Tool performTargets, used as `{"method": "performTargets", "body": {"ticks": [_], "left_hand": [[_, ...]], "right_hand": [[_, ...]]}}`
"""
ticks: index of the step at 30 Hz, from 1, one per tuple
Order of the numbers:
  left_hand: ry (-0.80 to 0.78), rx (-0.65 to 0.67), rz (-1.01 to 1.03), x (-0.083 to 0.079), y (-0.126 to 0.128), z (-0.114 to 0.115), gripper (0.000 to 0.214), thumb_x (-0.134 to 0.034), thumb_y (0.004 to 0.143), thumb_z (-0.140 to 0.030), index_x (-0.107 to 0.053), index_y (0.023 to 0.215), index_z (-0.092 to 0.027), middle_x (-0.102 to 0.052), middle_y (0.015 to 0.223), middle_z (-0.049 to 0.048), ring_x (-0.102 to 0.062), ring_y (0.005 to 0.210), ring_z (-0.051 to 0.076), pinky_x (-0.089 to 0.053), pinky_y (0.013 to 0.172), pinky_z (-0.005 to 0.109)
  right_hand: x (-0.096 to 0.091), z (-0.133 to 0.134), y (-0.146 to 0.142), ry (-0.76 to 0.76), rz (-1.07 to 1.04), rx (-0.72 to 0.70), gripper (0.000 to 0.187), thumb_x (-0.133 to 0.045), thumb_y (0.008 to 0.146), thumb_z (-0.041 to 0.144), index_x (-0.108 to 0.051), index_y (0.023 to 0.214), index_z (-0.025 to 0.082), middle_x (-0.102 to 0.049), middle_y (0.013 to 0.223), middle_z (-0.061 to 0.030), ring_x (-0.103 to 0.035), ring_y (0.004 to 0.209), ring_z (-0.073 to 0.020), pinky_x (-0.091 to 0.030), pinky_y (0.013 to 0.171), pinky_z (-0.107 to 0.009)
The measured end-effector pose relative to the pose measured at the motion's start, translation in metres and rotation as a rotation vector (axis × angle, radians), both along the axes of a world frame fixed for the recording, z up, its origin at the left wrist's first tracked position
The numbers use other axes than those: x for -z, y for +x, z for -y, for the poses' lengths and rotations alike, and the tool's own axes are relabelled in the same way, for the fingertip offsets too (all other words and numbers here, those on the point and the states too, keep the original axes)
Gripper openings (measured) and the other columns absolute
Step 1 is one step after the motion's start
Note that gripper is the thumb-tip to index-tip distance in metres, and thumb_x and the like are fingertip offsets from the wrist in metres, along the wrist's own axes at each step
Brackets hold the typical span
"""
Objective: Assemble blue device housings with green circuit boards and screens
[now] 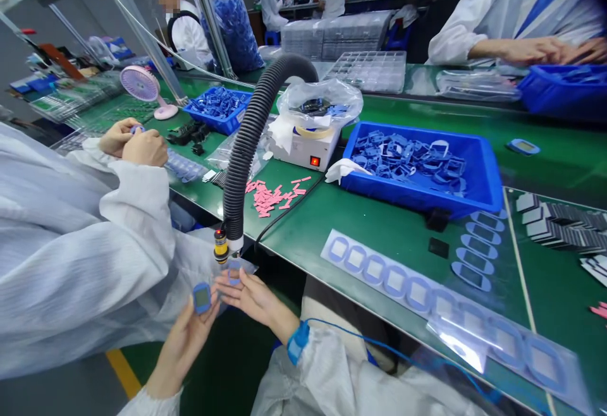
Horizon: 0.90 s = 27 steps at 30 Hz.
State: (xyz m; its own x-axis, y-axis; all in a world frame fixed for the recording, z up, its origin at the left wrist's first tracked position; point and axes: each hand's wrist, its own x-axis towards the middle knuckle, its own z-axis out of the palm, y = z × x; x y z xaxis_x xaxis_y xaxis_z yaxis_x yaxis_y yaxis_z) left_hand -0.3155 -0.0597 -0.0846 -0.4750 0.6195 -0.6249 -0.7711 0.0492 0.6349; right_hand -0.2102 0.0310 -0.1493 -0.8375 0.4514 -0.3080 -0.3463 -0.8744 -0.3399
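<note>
At the lower left, my left hand (181,335) pinches a small blue-framed device (202,299) with a grey screen, its face turned up. Between the fingers of my right hand (260,299) is a blue oval frame piece (234,273) with a see-through middle, held beside the device but apart from it. Just above that piece hangs the end of a black corrugated hose (237,176). A yellow and black sensor (220,246) with a red light is fixed at the hose's mouth. My right wrist wears a blue strap (298,342) with a cord.
On the green bench lie a strip of oval film pieces (396,280), pink strips (270,197) and stacked grey-white pads (564,223). A blue bin (493,179) holds blue frames. A white box (303,150) stands behind. A co-worker's sleeve (133,214) is close on the left.
</note>
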Motion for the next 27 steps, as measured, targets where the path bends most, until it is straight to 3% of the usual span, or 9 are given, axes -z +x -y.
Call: {"method": "performTargets", "body": {"ticks": [4,6,10,14,18,23,27], "left_hand": [[-0.016,0.105,0.049,0.016,0.014,-0.047,0.035,-0.039,0.093,-0.004,-0.061,0.118,-0.013,-0.078,0.088,0.0103,-0.074,0.08,0.018,-0.057,0.082,0.027],[-0.033,0.175,0.078,0.022,0.025,-0.057,0.032,-0.049,0.089,-0.005,-0.06,0.119,-0.01,-0.077,0.093,0.0136,-0.074,0.085,0.021,-0.055,0.087,0.031],[-0.076,0.242,0.082,0.017,0.031,-0.039,0.022,-0.053,0.086,-0.004,-0.069,0.101,-0.008,-0.077,0.087,0.0144,-0.074,0.08,0.024,-0.056,0.087,0.037],[-0.098,0.136,-0.02,-0.004,0.005,-0.008,0.035,-0.04,0.089,0.0,-0.071,0.079,-0.015,-0.078,0.077,0.0069,-0.074,0.072,0.019,-0.06,0.075,0.027],[-0.103,0.047,-0.11,-0.013,-0.011,-0.014,0.042,-0.031,0.091,0.002,-0.069,0.085,-0.016,-0.079,0.078,0.0034,-0.074,0.071,0.014,-0.06,0.071,0.021],[-0.138,0.149,-0.075,-0.003,0.027,-0.044,0.03,-0.04,0.092,-0.004,-0.061,0.111,-0.012,-0.078,0.082,0.0069,-0.074,0.076,0.016,-0.06,0.07,0.022],[-0.173,0.359,0.044,-0.007,0.084,-0.045,0.022,-0.054,0.087,-0.007,-0.065,0.105,-0.009,-0.077,0.089,0.0127,-0.074,0.08,0.02,-0.059,0.074,0.028]], "right_hand": [[0.027,0.01,0.019,-0.028,0.112,0.034,0.03,-0.054,0.091,0.038,-0.058,0.108,0.014,-0.063,0.105,-0.006,-0.063,0.09,-0.0174,-0.052,0.079,-0.038],[0.034,0.008,0.026,-0.033,0.162,0.081,0.03,-0.054,0.091,0.036,-0.057,0.111,0.015,-0.061,0.107,-0.0062,-0.062,0.09,-0.0174,-0.053,0.078,-0.037],[0.02,-0.005,0.022,-0.017,0.156,0.128,0.031,-0.054,0.091,0.038,-0.057,0.112,0.015,-0.062,0.11,-0.0069,-0.062,0.093,-0.0183,-0.052,0.081,-0.039],[-0.005,-0.012,0.004,0.004,0.081,0.057,0.034,-0.051,0.092,0.043,-0.061,0.105,0.013,-0.066,0.105,-0.0069,-0.064,0.095,-0.0186,-0.049,0.087,-0.041],[-0.009,0.002,0.008,-0.011,0.125,-0.014,0.034,-0.06,0.086,0.045,-0.065,0.095,0.012,-0.071,0.092,-0.0061,-0.068,0.088,-0.0177,-0.046,0.09,-0.039],[-0.022,0.039,0.069,-0.07,0.191,0.02,0.05,-0.075,0.065,0.055,-0.066,0.092,0.013,-0.072,0.094,-0.0112,-0.069,0.094,-0.0233,-0.045,0.089,-0.037],[-0.057,0.062,0.143,-0.096,0.145,0.101,0.047,-0.075,0.068,0.052,-0.066,0.099,0.018,-0.071,0.105,-0.0112,-0.068,0.098,-0.0229,-0.048,0.087,-0.036]]}}
